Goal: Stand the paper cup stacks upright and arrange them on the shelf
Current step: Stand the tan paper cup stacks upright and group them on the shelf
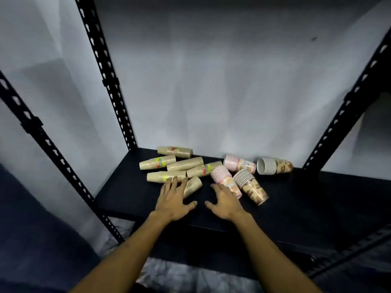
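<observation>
Several stacks of paper cups lie on their sides on a black shelf (306, 193). On the left is a pile of tan stacks (184, 166), some with coloured labels. To the right lie two pink patterned stacks (238, 163) and two brown patterned stacks (252, 186), one of them at the far right (274, 166). My left hand (174, 199) is spread flat, with its fingertips on the nearest tan stack (192, 186). Fingers apart, my right hand (226, 203) rests beside the near pink stack (224, 178) and touches its lower end. Neither hand grips anything.
Black perforated uprights (105, 75) stand at the shelf's corners, one at the back left and one at the right (347, 111). White sheeting hangs behind the shelf. The shelf's front edge lies just under my wrists.
</observation>
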Tool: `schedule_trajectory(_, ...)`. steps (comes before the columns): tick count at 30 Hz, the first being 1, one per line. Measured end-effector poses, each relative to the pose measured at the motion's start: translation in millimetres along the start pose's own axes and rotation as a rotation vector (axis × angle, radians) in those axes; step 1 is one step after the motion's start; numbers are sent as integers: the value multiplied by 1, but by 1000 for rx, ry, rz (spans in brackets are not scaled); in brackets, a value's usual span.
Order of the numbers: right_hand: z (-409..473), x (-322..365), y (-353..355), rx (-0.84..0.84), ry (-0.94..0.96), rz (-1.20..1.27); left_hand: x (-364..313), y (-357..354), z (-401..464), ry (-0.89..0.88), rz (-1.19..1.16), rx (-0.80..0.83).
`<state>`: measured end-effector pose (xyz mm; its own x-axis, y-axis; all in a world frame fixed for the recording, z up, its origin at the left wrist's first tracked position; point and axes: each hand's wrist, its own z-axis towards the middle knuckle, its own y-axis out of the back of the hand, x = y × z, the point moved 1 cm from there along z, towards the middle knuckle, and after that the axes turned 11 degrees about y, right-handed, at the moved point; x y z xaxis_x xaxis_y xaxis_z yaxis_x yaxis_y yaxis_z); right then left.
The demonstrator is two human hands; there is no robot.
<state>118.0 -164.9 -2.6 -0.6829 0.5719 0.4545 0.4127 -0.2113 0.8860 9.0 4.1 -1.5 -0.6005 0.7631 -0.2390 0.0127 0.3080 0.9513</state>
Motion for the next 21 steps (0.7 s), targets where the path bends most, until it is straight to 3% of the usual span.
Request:
schedule_trajectory(3, 9, -13, -51, -19, 107, -126, 13, -43, 18, -25, 20, -116)
schedule_trajectory(8, 15, -32, -100, -123, 129, -229, 29, -99, 36, -116, 21, -538)
schedule_trajectory(10, 16, -33, -104, -140, 127, -259, 33, -106, 41, -134, -12, -629)
schedule_trajectory(16, 16, -34, -109, -168, 124, -286, 37, -113, 38, -219, -59, -738)
schedule_trajectory(21, 16, -34, -110, -167, 122, -293, 37, -114, 37, -201, -189, -729)
